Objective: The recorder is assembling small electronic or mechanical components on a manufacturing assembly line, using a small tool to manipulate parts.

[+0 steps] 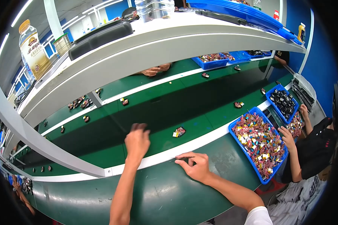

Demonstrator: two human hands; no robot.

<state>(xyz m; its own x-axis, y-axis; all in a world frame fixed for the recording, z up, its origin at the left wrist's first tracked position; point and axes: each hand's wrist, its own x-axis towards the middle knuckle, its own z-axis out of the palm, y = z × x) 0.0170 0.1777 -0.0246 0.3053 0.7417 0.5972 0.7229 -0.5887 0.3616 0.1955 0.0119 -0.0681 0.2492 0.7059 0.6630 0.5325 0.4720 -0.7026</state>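
Observation:
My left hand is raised over the near side of the green conveyor belt, its fingers smeared by motion. Whether it holds anything cannot be made out. To its right, a small dark part with red pieces and a white-yellow tag lies on the belt, apart from both hands. My right hand rests at the white rail along the green worktop. Its thumb and forefinger are pinched around a thin, dark thing, mostly hidden by the fingers.
A blue tray heaped with small red, yellow and white parts stands right of my right hand. Beyond it is a blue tray of black parts, beside a co-worker's hands. Another person's hands show across the belt, under a white shelf.

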